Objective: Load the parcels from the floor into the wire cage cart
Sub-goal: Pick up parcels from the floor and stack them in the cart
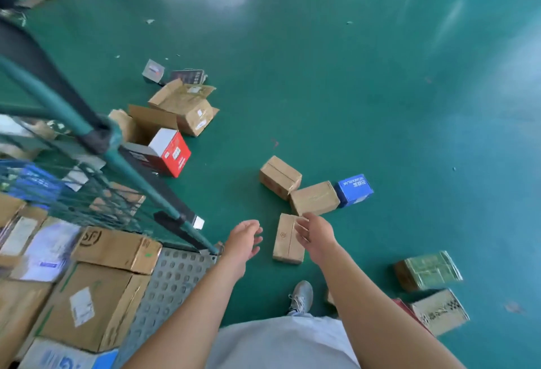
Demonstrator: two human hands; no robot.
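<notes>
hands (pixel 244 239) and (pixel 314 234), left and right, reach empty with fingers loose toward a small carton (pixel 285 239) on the floor (pixel 380 105) beside the cart (pixel 123 160); it looks light and stiff, best clasped by its long sides.

Both arms extended forward and down, hands empty.
Left hand (pixel 244 241) palm inward, fingers loosely curved and spread, gripping nothing. Right hand (pixel 314 235) slightly further out, fingers relaxed and bent toward the left, also holding nothing. Forearms bare, roughly parallel, well apart at the elbows.
</notes>
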